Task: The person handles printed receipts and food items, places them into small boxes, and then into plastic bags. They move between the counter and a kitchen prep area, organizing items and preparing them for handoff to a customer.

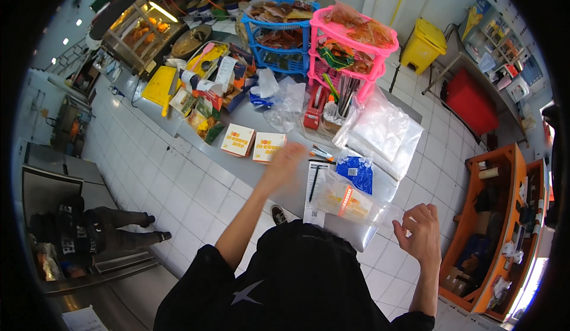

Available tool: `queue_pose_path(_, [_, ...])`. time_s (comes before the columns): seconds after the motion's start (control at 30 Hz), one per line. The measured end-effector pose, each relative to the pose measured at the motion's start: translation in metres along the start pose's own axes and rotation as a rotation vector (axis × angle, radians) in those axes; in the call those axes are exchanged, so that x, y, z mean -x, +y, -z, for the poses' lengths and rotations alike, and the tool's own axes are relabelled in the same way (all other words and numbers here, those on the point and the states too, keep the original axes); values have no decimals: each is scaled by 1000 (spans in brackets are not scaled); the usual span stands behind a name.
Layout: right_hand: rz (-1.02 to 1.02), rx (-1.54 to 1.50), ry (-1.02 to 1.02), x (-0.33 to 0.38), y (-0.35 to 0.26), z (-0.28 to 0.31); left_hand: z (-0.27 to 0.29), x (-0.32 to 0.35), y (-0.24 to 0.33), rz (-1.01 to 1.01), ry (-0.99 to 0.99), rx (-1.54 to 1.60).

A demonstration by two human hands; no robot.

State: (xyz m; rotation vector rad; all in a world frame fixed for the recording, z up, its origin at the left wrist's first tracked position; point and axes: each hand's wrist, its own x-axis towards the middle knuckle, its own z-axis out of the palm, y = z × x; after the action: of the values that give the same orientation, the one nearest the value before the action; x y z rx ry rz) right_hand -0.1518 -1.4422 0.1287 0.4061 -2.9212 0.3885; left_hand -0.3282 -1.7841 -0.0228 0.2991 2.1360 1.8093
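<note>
My left hand [284, 167] is smeared by motion beside the right one of two small white boxes with yellow tops, so its fingers cannot be made out. That box [269, 148] stands on the metal table [205, 154], with the other box [238, 139] just left of it. My right hand [420, 230] is raised at the table's right edge, its fingers curled at the mouth of a clear plastic bag [380, 212]. Inside the bag lies something white and yellow with an orange strip. Under and beside it are a blue packet [354, 173] and a paper sheet [315, 212] with a black pen [313, 183].
Clear plastic bags [389, 132] lie at the table's right, near a red tape dispenser [316, 108]. Pink [354, 40] and blue [278, 37] tiered racks hold packets behind. A yellow board [159, 86] lies at left. A person [89, 230] stands at far left; orange shelving [493, 212] is at right.
</note>
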Motion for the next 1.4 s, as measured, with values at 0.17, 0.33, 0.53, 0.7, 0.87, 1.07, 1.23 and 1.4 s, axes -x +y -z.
queue_pose_path(0.17, [76, -167, 110, -5, -29, 10, 19, -39, -104, 50, 525, -1211])
queue_pose_path(0.33, [137, -508, 106, -18, -49, -6, 11, -6, -135, 241, 312, -1113])
queue_pose_path(0.53, [-62, -663, -36, -9, -50, -35, 20, 9, -120, 320, 191, -1090])
queue_pose_path(0.7, [-314, -976, -184, -9, -77, -49, 27, 28, -44, 458, 118, -471])
queue_pose_path(0.87, [-417, -1487, -203, -17, -112, -71, 13, 58, 71, 226, -142, 62])
queue_pose_path(1.07, [-290, -1320, 121, -31, -143, -88, -30, 64, 135, 60, -231, 150])
queue_pose_path(1.23, [-273, -1475, 111, -33, -133, -88, -45, 63, 138, 54, -217, 243])
queue_pose_path(1.4, [-311, -1401, 197, -15, -125, -57, -71, 79, 160, -253, -34, -376])
